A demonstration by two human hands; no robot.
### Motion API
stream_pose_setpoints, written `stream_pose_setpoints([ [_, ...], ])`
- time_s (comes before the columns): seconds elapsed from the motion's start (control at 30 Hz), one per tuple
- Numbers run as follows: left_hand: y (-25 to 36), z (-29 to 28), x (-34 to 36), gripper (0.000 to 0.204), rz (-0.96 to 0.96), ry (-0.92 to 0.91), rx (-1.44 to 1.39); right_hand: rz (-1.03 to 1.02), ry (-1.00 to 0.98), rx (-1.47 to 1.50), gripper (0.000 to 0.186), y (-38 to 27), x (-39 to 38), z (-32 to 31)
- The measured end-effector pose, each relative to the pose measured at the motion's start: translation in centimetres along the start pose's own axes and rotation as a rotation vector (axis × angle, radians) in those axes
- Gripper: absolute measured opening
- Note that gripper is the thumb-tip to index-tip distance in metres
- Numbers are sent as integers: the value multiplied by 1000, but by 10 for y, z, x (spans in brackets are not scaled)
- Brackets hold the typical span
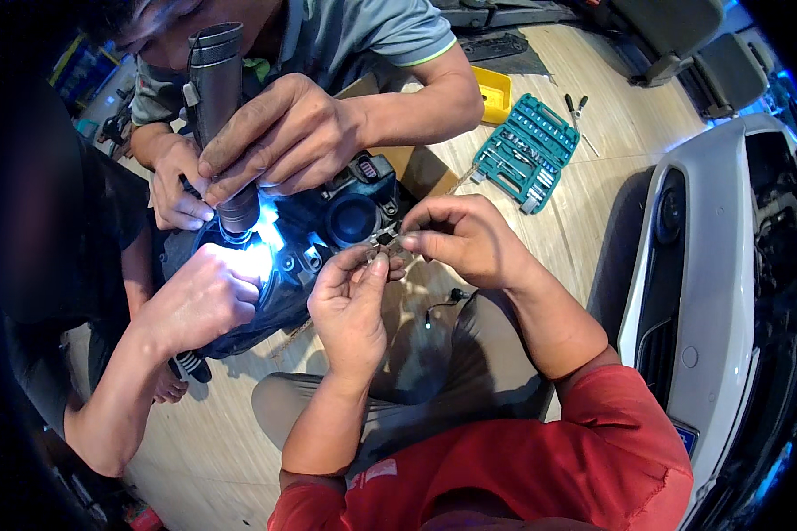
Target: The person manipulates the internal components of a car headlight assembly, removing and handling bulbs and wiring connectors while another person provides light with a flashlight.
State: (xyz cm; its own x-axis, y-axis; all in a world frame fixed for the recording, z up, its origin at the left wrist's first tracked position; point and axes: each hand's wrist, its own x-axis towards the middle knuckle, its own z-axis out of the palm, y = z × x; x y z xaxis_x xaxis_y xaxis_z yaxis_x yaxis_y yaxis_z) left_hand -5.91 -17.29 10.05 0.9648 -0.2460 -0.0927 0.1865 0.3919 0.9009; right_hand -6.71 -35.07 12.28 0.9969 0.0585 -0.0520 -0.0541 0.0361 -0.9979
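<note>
My left hand (352,301) pinches something small and dark between thumb and fingers, just in front of a black headlamp housing (279,310). My right hand (469,237) is closed in a pinch at the same spot, its thumb and forefinger beside a small metal piece (386,237). Whether that piece is loose or part of the housing, I cannot tell. A round black cap (352,219) sits on the housing beyond my left hand. Across from me, a co-worker's hands (283,133) hold a dark flashlight (217,97), lighting the housing where another person's hand (208,296) reaches in.
A green socket set case (527,155) lies open on the floor at the far right, with a yellow tray (493,95) behind it. Screwdrivers (577,111) lie beside the case. A white car bumper (704,292) stands at my right. A small wired bulb socket (459,295) lies near my knee.
</note>
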Motion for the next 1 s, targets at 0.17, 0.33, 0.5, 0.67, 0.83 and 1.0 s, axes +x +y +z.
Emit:
stream_pose_setpoints([
  [0.17,0,0,0,17,38,17,1,-45,-46,-39,20,-2,-2,0],
  [0.33,-3,-3,-1,15,54,30,12,-47,-91,-259,21,-11,-2,-1],
  [0.5,1,-9,1,14,441,-7,464,-126,-168,-439,28,2,2,-11],
  [0.67,-5,-13,-4,13,655,-89,628,-101,-312,-758,35,21,3,-9],
  [0.83,0,-12,-14,15,513,-163,749,-188,-456,-877,33,52,-9,-6],
  [1.0,2,-12,-22,15,269,-384,887,329,-538,-1032,28,50,-37,-8],
])
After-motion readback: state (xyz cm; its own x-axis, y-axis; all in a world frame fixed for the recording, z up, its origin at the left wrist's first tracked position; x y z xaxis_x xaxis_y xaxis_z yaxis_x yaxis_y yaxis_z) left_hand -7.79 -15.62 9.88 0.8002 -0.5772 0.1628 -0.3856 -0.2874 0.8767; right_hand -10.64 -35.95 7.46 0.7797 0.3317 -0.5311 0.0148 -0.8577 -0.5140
